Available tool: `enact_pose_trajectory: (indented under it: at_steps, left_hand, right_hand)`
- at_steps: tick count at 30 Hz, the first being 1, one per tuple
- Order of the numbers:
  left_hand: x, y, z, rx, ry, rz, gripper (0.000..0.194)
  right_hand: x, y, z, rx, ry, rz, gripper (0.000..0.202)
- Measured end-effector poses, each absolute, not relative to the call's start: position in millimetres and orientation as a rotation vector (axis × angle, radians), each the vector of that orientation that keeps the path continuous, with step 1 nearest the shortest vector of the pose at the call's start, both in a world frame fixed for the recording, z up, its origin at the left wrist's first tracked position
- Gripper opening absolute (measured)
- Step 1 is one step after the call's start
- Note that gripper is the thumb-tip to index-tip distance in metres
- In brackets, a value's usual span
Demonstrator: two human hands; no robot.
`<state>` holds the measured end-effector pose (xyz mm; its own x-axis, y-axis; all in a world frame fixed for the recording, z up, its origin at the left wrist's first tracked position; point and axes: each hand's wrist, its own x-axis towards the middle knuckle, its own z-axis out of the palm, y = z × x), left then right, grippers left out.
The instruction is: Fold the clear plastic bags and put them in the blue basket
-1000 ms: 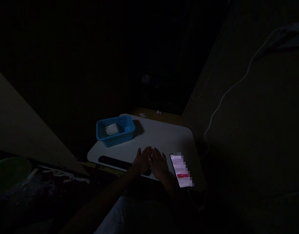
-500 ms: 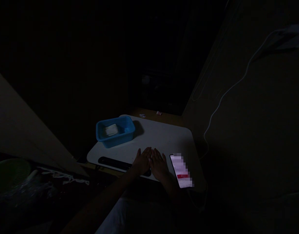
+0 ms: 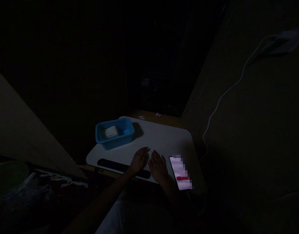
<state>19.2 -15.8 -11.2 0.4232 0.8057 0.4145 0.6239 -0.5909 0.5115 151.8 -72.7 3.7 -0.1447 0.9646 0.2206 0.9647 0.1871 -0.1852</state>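
Observation:
Low over the front of the white table, my left hand (image 3: 139, 160) and my right hand (image 3: 158, 166) are close together, fingertips pointing away from me. The left fingers are curled in and pressed together. The right fingers are bent down at the tabletop, and their undersides are hidden. A faint thin white strip (image 3: 150, 151) shows in the small gap between the fingertips, too dim to name. Just right of my right hand lies a phone (image 3: 180, 172) with a lit screen. Beneath my left wrist runs a dark slot (image 3: 112, 164) along the table edge.
A blue plastic basin (image 3: 119, 141) with a white folded-looking block (image 3: 111, 131) in it stands on the table's (image 3: 164, 133) left. Small items, one a pinkish piece (image 3: 158, 115), lie behind the table. A white cable (image 3: 219, 102) hangs along the right wall.
My hands, flat and touching at first, have moved slightly apart. My left hand has turned and its fingers have curled in. A thin white strip now shows between the fingertips.

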Motion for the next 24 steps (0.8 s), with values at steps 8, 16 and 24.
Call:
enact_pose_trajectory:
  at_steps: [8,16,24]
  left_hand:
    - [23,-21,-13,2.616,1.286,0.792,0.034]
    - [22,-22,-6,2.567,1.319,0.745,0.033]
    - [21,-16,-4,2.375,1.237,0.791,0.041]
  right_hand:
    - [173,-65,-11,-1.668,-1.931,0.125,0.036]
    - [184,-34,16,-1.852,-2.077,0.429,0.053]
    - [190,-9,38,-1.99,-2.2,0.803,0.022]
